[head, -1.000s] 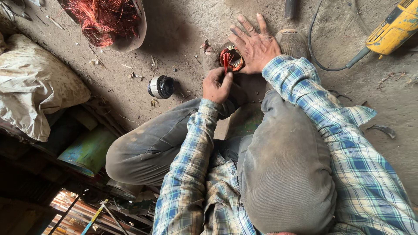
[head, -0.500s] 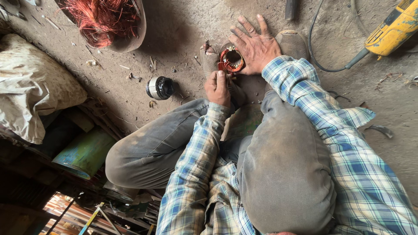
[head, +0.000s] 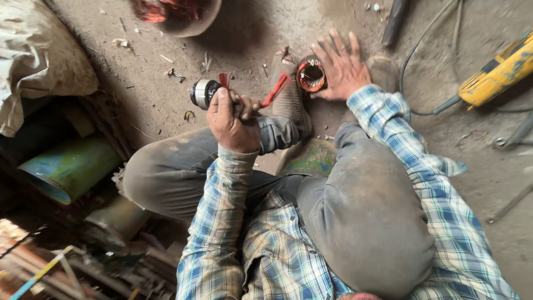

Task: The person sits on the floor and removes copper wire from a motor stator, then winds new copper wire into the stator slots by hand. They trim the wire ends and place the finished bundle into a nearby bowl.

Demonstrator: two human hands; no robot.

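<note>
Left hand grips copper wire, right hand pins the stator

Left hand (head: pixel 233 119) is fisted tight around a red copper wire bundle (head: pixel 276 90), raised above the shoe (head: pixel 290 100). Right hand (head: pixel 341 69) lies flat, fingers spread, against the motor stator (head: pixel 310 75) on the dirt floor (head: pixel 155 83).

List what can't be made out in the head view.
- Left hand: what grips the red wire bundle is hidden inside the fist.
- Motor stator: far side covered by the right hand.
- Bowl of copper wire: cut by the top edge.
</note>
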